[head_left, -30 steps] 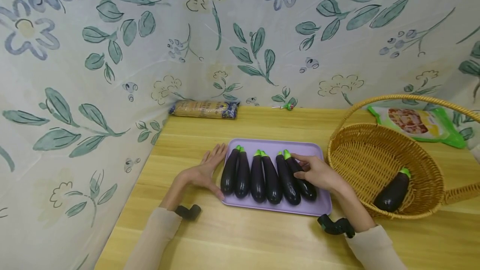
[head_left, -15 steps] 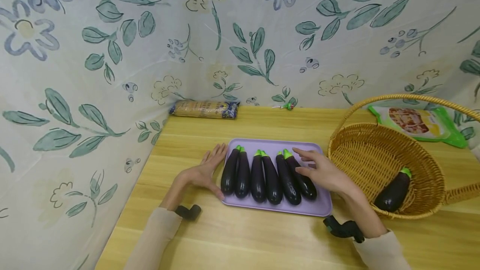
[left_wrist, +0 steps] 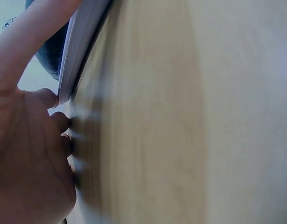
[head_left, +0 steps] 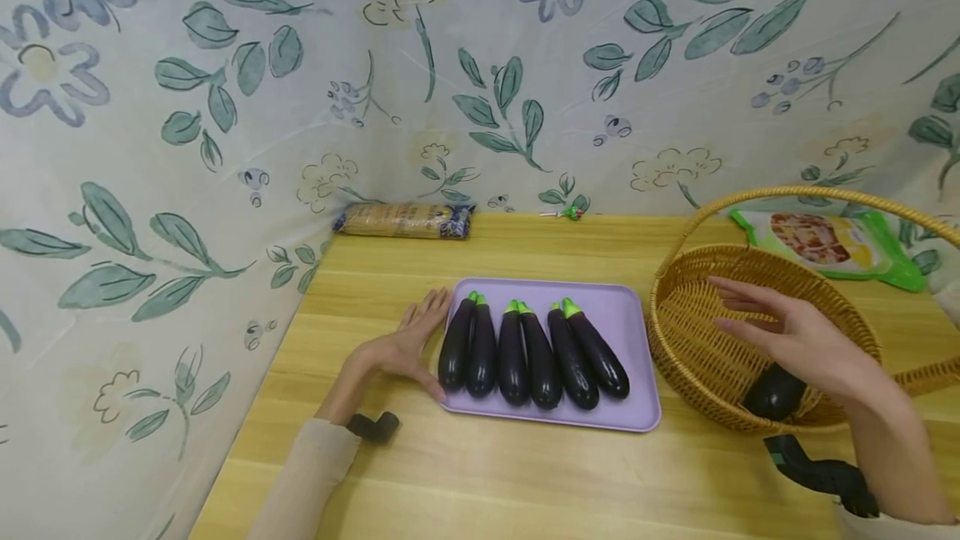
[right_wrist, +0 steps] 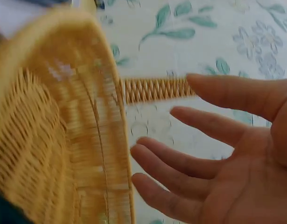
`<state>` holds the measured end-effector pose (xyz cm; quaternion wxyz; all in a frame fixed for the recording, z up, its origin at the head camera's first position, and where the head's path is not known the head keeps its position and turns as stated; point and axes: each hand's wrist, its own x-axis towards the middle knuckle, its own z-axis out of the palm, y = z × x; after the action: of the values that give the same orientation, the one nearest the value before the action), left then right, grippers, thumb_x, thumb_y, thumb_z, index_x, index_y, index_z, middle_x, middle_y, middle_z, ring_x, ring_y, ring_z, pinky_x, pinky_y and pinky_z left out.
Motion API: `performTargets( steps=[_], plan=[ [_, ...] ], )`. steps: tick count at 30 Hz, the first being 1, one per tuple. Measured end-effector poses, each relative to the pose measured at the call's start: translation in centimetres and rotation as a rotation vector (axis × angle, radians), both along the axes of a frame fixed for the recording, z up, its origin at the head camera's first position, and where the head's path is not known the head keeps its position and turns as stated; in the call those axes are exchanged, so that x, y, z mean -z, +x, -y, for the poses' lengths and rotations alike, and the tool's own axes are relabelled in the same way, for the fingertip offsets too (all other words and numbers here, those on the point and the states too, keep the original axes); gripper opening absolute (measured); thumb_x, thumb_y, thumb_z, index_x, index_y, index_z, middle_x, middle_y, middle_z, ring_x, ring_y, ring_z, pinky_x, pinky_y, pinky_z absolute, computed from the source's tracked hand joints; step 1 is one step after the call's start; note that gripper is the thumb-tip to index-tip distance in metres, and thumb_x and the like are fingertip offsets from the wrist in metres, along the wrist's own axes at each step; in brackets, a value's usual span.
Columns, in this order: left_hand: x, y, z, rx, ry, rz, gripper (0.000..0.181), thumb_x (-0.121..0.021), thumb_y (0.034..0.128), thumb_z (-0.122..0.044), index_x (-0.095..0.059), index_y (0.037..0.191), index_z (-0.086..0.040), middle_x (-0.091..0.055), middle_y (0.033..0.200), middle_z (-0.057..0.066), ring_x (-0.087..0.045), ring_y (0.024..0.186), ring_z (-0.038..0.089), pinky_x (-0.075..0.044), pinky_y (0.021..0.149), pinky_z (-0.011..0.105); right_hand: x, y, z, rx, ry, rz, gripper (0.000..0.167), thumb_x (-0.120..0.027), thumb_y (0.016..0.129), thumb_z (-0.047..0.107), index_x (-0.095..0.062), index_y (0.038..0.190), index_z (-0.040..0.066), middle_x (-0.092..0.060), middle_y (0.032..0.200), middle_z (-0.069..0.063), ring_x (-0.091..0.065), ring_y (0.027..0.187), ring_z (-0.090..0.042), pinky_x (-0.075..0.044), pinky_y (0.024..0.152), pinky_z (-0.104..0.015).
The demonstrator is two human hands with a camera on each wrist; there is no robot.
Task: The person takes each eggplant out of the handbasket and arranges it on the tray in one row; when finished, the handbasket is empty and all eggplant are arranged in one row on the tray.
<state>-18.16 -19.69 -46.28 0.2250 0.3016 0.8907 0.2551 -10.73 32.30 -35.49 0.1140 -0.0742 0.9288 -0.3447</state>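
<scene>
Several dark eggplants [head_left: 542, 357] lie side by side on a lilac tray [head_left: 639, 394], green stems pointing away from me. My left hand [head_left: 405, 352] rests at the tray's left edge with fingers spread; in the left wrist view its fingers meet the tray's rim [left_wrist: 80, 51]. Over the wicker basket [head_left: 678, 332] hovers my right hand [head_left: 810, 344], fingers loosely extended and holding nothing. One more eggplant [head_left: 772, 394] lies inside the basket, its stem end hidden behind that hand. The right wrist view shows the bare right hand [right_wrist: 213, 163] beside the basket's rim [right_wrist: 113, 93].
A noodle-like package [head_left: 403, 221] lies along the back edge at left. A small green-and-red item [head_left: 573, 212] sits mid-back. Behind the basket is a green bag [head_left: 832, 244]. The basket's tall handle [head_left: 817, 192] arches across its far side.
My right hand has let go of the rightmost eggplant on the tray and moved right, over the basket. The left hand stays by the tray's edge.
</scene>
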Motion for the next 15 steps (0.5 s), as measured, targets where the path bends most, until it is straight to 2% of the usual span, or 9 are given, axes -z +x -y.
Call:
performTargets(
  steps=[1,4,9,12,15],
  plan=[
    [0.0,0.0,0.0,-0.002,-0.001,0.001,0.160,-0.099,0.0584,-0.047,0.013,0.164,-0.006,0.021,0.172,0.015,0.021,0.160,0.035,0.012,0.129,0.059,0.0,-0.1,-0.8,0.001,0.025,0.018,0.065,-0.056,0.107,0.037,-0.034,0.162,0.008,-0.041,0.159,-0.031,-0.048,0.134,-0.055,-0.059,0.092,-0.046],
    [0.1,0.1,0.1,-0.006,-0.001,0.000,0.160,-0.099,0.0584,-0.048,0.013,0.164,-0.006,0.021,0.172,0.015,0.021,0.160,0.035,0.011,0.129,0.059,0.1,-0.2,-3.0,0.002,0.062,0.092,0.070,-0.053,0.108,0.038,-0.029,0.162,0.001,-0.036,0.156,-0.040,-0.044,0.132,-0.063,-0.051,0.089,-0.068],
    [0.2,0.1,0.2,-0.004,0.000,-0.005,0.160,-0.099,0.0582,-0.048,0.013,0.164,-0.006,0.021,0.172,0.016,0.020,0.160,0.036,0.011,0.129,0.060,0.3,-0.5,-6.1,0.064,0.147,0.214,0.078,-0.047,0.110,0.042,-0.020,0.157,-0.014,-0.032,0.145,-0.052,-0.046,0.118,-0.067,-0.055,0.079,-0.057],
    [0.2,0.2,0.2,-0.003,0.002,-0.007,0.160,-0.099,0.0583,-0.048,0.012,0.164,-0.006,0.020,0.172,0.016,0.020,0.160,0.036,0.011,0.129,0.060,0.6,-0.7,-7.0,0.093,0.176,0.248,0.080,-0.045,0.111,0.042,-0.017,0.154,-0.020,-0.036,0.137,-0.055,-0.061,0.099,-0.053,-0.056,0.072,-0.046],
    [0.2,0.2,0.2,-0.003,0.000,-0.010,0.159,-0.099,0.0586,-0.048,0.012,0.164,-0.005,0.021,0.172,0.016,0.020,0.160,0.036,0.011,0.129,0.060,1.0,-0.7,-7.3,0.102,0.214,0.275,0.085,-0.046,0.110,0.046,-0.017,0.152,-0.022,-0.036,0.135,-0.057,-0.066,0.085,-0.034,-0.053,0.066,-0.038]
  ],
)
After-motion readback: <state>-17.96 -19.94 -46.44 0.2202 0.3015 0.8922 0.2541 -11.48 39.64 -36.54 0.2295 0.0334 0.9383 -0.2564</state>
